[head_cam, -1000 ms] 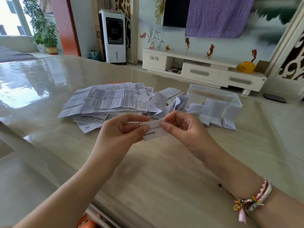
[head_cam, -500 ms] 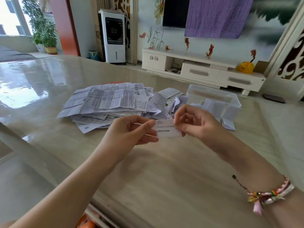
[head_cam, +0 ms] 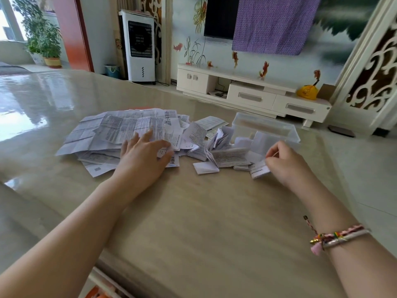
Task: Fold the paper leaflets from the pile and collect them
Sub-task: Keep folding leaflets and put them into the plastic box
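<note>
glossy beige tabletop (head_cam: 193, 222) carries the right hand (head_cam: 285, 164) pinching a folded leaflet (head_cam: 258, 169) beside other folded leaflets (head_cam: 227, 157), the left hand (head_cam: 141, 155) with fingers spread on the unfolded pile (head_cam: 120, 130), a clear plastic bin (head_cam: 266, 127) behind, print unreadable, then a white tv cabinet (head_cam: 253, 93).

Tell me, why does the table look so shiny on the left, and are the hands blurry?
Head view: window light glares off the glossy table at left; the left hand on the pile of leaflets is slightly motion-blurred; the wide lens bends the doorframe at right.
</note>
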